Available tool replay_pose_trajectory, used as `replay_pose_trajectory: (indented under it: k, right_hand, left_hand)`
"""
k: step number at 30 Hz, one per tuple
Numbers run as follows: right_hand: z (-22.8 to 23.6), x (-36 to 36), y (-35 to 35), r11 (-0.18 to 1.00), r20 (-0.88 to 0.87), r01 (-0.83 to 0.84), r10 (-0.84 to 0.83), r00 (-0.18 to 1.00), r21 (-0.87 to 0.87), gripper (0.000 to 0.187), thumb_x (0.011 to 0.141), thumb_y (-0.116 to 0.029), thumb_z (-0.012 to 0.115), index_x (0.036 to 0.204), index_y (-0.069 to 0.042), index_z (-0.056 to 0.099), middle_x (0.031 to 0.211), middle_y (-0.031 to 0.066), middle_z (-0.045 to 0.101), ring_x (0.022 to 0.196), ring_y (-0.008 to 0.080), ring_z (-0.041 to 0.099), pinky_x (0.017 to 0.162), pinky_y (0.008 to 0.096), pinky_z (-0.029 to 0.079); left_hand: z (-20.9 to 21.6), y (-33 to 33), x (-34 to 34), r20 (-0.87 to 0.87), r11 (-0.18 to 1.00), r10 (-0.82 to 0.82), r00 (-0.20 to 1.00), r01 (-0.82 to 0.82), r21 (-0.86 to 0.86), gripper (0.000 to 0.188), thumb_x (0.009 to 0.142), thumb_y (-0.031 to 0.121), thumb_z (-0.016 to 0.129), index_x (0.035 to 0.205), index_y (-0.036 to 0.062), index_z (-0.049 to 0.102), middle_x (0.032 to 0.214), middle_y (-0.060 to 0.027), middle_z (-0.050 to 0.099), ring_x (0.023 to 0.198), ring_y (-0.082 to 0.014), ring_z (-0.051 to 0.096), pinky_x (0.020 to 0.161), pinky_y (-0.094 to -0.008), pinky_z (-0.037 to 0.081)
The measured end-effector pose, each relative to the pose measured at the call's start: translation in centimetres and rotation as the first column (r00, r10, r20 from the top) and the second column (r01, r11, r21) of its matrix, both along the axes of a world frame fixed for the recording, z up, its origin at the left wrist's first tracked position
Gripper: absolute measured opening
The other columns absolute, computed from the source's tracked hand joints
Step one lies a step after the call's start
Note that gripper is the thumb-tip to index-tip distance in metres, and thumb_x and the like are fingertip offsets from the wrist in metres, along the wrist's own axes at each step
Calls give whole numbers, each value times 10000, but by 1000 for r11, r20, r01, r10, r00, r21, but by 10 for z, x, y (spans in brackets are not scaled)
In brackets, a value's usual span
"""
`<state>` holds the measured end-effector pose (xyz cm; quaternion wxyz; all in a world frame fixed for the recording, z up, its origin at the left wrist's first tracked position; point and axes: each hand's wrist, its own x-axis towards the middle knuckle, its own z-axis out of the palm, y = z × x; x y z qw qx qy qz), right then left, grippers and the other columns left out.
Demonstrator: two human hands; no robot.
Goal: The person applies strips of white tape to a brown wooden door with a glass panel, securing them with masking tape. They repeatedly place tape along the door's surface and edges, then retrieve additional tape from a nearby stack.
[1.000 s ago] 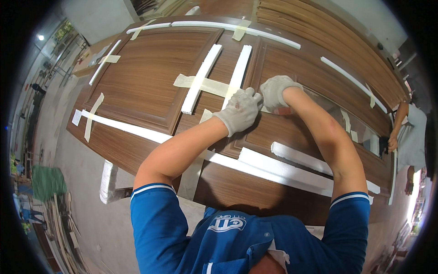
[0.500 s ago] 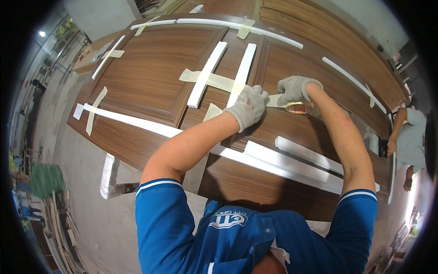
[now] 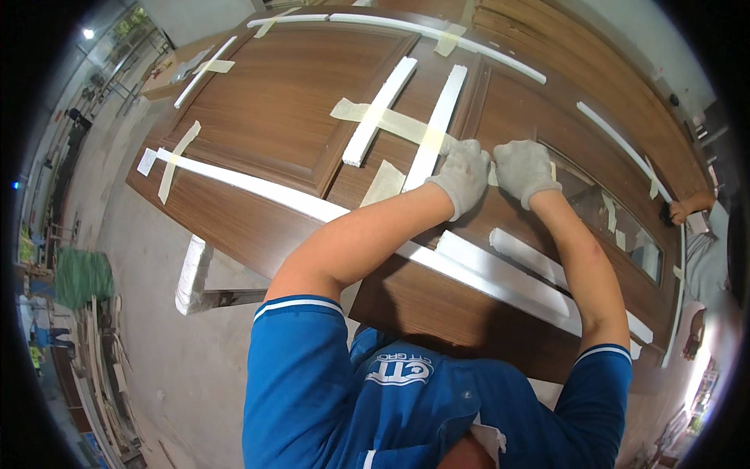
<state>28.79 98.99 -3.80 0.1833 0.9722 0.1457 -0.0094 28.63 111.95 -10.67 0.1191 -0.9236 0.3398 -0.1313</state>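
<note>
My left hand, in a grey work glove, is closed on the masking tape beside the inner white foam strip. That pale tape runs across this strip and another white foam strip, on a brown wood-grain door. Just to the right, my gloved right hand is closed in a fist, with a short bit of tape showing between the two hands. The tape roll is hidden by the right hand. A loose-looking tape piece lies left of my left wrist.
A long white foam strip follows the door's near edge, with shorter foam pieces by my right forearm. A glass pane sits in the door's right part. At the right, another person's hand touches the far foam strip. A white-wrapped support stands below.
My right hand has come closer to the left and turned, and the tape roll seen before is now out of sight. The whole view has shifted slightly.
</note>
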Motion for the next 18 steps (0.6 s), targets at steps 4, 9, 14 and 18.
replay_pose_trajectory:
  k: [4,9,14,18]
  right_hand:
    - [-14,-27,9,1000,68,-13,12,998,19,212,944,-166,557,858,-122,746,836,86,756,813,270,755,687,410,583]
    - [19,-80,-8,964,287,-146,78,955,223,145,943,-183,575,920,-148,714,784,86,715,744,278,726,655,405,561]
    - [77,-140,-61,853,497,-142,-151,855,503,104,921,-208,695,936,-107,673,819,104,698,717,305,683,666,404,533]
    - [94,-186,-113,652,369,6,-436,821,758,156,916,-164,669,976,-21,681,856,162,698,728,259,666,725,320,510]
  left_hand:
    - [-3,-10,0,-55,992,9,998,-1,127,244,933,241,584,1110,115,695,1109,-56,663,1063,-284,594,747,-447,490]
    - [-5,-10,5,-39,995,-26,999,30,95,261,927,218,585,1149,116,679,1129,-81,670,1100,-291,602,708,-453,513]
    - [15,57,34,-148,860,-163,976,67,-506,240,926,145,562,1130,65,659,965,-183,699,911,-374,674,738,-503,534]
    - [27,173,68,-277,777,313,908,-413,-476,529,1009,452,507,1345,52,598,1236,-210,680,1173,-392,627,992,-476,477]
